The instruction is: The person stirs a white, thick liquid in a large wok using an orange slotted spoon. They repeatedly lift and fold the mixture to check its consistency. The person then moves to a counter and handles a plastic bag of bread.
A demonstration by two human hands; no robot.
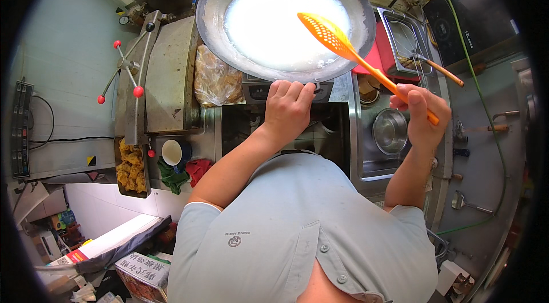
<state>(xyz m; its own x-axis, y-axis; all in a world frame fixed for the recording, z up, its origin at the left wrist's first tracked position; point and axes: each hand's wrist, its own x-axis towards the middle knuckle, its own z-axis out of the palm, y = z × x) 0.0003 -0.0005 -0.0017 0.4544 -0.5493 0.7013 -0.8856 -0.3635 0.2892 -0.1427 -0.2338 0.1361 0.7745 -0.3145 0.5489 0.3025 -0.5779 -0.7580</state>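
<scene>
A large wok (206,24) holding bright whitish liquid (274,24) sits on a cooker (257,92). My left hand (288,107) is closed at the wok's near rim, by a small dark handle that is mostly hidden under its fingers. The handle of an orange perforated plastic spoon (328,37) is in my right hand (422,112), to the right of the wok. The spoon's head is tilted over the liquid; whether it touches the surface cannot be told. Faint steam shows near the wok's far side.
Left stand a metal press with red-knobbed levers (137,91), a plastic-wrapped bundle (218,77), a tray of fried food (131,170), a mug (172,153) and cloths (199,170). Right are a sink with a metal bowl (390,131), a steel container with a wooden-handled strainer (444,72) and a green hose (476,71).
</scene>
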